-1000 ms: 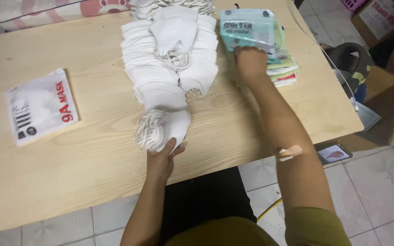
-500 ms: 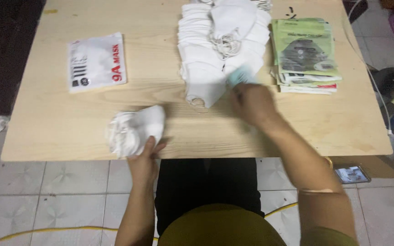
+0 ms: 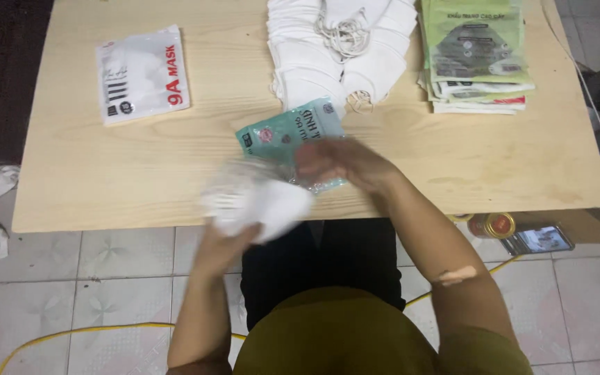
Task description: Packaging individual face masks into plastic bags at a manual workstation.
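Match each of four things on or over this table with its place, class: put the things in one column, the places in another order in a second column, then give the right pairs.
Things
1. teal packet
2. bundle of white masks
3. stack of green packets
4. flat white packet

Places
A. far left of the table
B. far right of the table
C. in the left hand
D. in the right hand

Pairs: 1-D, 2-C, 3-B, 4-A

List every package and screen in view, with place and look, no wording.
Flat white rectangular plastic pack with red and black print: table's far left.
Teal plastic pouch: table centre, held by the right hand.
Stack of green flat packets: table's far right.
Phone-like screen: floor, right, beside a round can.
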